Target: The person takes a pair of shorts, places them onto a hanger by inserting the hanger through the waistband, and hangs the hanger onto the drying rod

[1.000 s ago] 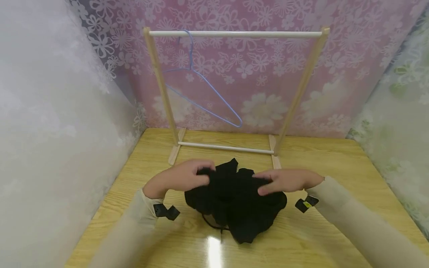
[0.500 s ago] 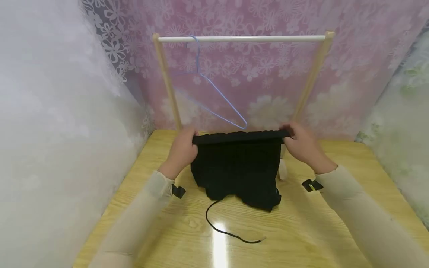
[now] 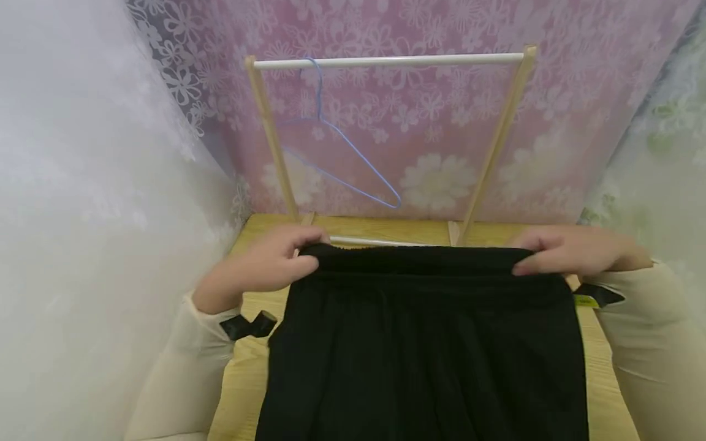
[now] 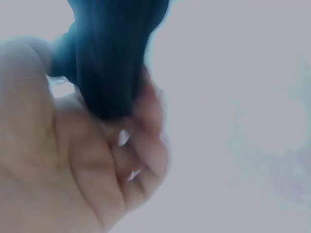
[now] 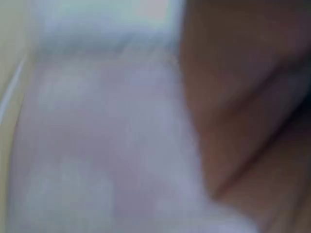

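Observation:
A black garment with a wide, gathered band along its top hangs stretched between my hands, its lower end cut off by the head view's bottom edge. At the band's left corner my left hand pinches the cloth between thumb and fingers. In the left wrist view, dark cloth sits in the curled fingers of that hand. My right hand grips the band near its right end, thumb in front. The right wrist view is blurred and shows mostly part of the right hand. Whether the garment has legs is not visible.
Behind the garment stands a wooden rack with a white top rail. A blue wire hanger hangs from its left part. Beneath lies a wood-grain table. Floral cloth covers the back, with pale walls at both sides.
From a crumpled heap on the table, the garment was gripped by its band and lifted. Since then the hands have spread apart, come nearer to me, and the cloth has opened out.

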The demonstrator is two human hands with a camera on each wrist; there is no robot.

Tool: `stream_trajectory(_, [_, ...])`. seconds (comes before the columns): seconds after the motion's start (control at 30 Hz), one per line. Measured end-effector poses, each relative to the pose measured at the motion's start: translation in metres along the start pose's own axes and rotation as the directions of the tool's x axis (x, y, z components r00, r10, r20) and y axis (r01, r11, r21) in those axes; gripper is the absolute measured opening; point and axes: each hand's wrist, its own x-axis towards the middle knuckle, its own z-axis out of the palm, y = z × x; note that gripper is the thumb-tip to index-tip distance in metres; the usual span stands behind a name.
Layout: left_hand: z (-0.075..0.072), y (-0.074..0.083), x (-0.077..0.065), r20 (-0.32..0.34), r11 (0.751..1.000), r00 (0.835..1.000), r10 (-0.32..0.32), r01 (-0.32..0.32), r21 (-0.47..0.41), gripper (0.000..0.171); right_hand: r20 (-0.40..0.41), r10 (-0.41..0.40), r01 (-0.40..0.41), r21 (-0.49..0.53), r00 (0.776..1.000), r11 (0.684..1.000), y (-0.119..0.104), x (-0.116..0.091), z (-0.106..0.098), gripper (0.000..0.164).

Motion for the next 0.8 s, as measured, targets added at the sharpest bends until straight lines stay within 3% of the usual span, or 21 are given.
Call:
stream_trajectory(0.03, [0.003,-0.01,0.008,-0.039,0.994,0.994,-0.106,0.106,0.019,0.011,-0.069,0.193,-0.196,-0.024,0.979,0.98,0.004,0.004,-0.003,0.018])
stream_trajectory(0.1, [0.013,-0.041,0.02,-0.068,0.969,0.967,-0.246,0.246,-0.006,0.009,-0.201,0.453,-0.47,-0.044,0.869,0.882,0.017,0.02,-0.005,0.022])
stream_trajectory(0.13, [0.019,-0.056,0.024,-0.075,0.953,0.951,-0.301,0.299,-0.038,0.01,-0.261,0.524,-0.549,-0.03,0.811,0.835,0.026,0.029,-0.003,0.026])
stream_trajectory(0.2, [0.028,-0.077,0.028,-0.087,0.923,0.921,-0.38,0.372,-0.099,0.013,-0.364,0.529,-0.582,-0.045,0.766,0.812,0.044,0.043,0.001,0.036])
stream_trajectory(0.27, [0.036,-0.09,0.03,-0.103,0.903,0.901,-0.421,0.406,-0.139,0.018,-0.465,0.461,-0.564,-0.107,0.756,0.819,0.055,0.051,0.007,0.042])
stream_trajectory(0.37, [0.039,-0.094,0.033,-0.147,0.891,0.885,-0.442,0.416,-0.181,0.024,-0.569,0.36,-0.543,-0.187,0.739,0.819,0.063,0.059,0.012,0.043])
stream_trajectory(0.43, [0.039,-0.095,0.034,-0.183,0.887,0.876,-0.447,0.408,-0.217,0.029,-0.617,0.318,-0.526,-0.186,0.72,0.83,0.064,0.06,0.012,0.043])
stream_trajectory(0.57, [0.041,-0.095,0.033,-0.267,0.879,0.85,-0.455,0.379,-0.289,0.03,-0.665,0.288,-0.455,-0.087,0.689,0.886,0.067,0.062,0.014,0.043])
stream_trajectory(0.63, [0.045,-0.097,0.032,-0.289,0.875,0.839,-0.462,0.377,-0.304,0.031,-0.671,0.287,-0.413,-0.031,0.683,0.91,0.069,0.064,0.017,0.043])
stream_trajectory(0.73, [0.052,-0.101,0.032,-0.274,0.87,0.842,-0.464,0.375,-0.322,0.03,-0.65,0.34,-0.375,0.091,0.679,0.923,0.075,0.067,0.022,0.044])
stream_trajectory(0.8, [0.056,-0.104,0.032,-0.25,0.864,0.849,-0.466,0.375,-0.336,0.029,-0.623,0.395,-0.386,0.158,0.675,0.909,0.08,0.067,0.024,0.05])
